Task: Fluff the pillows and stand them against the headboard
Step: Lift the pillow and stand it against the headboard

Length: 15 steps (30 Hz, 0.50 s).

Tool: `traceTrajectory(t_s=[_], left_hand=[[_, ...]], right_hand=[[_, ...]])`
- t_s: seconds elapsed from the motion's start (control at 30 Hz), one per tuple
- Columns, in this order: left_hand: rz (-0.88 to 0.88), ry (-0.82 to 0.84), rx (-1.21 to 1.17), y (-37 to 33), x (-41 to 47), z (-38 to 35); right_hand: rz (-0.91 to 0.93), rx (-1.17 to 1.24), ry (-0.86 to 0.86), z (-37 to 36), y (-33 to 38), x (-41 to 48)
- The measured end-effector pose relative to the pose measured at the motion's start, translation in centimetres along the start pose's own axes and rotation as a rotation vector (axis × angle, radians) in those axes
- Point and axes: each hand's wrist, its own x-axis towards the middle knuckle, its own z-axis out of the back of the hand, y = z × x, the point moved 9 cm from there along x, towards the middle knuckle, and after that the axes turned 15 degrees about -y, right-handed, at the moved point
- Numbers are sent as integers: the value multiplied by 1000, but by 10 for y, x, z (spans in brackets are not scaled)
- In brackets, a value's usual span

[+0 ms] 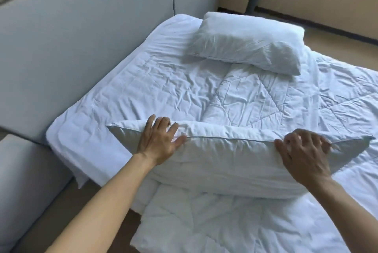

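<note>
our left hand (161, 143) and right hand (304, 155) both curl over the near pillow's (231, 160) top edge, gripping it | far pillow (247, 43) lies flat beyond both hands | headboard (81, 37) stands out past our left hand

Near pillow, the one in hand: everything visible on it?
White near pillow, soft wrinkled fabric, piped seam along the top edge, plump. It stands on a long edge on the rumpled quilt, close to the camera. Left hand and right hand grip its top edge, one near each end.
</note>
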Motion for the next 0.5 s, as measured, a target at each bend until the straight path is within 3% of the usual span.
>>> traceTrajectory(t_s=[0.13, 0.5], left_hand=[[9, 30, -1, 9, -23, -10], [-14, -246, 60, 11, 1, -14]], right_hand=[[56, 41, 10, -6, 0, -7], [149, 101, -112, -38, 5, 32]])
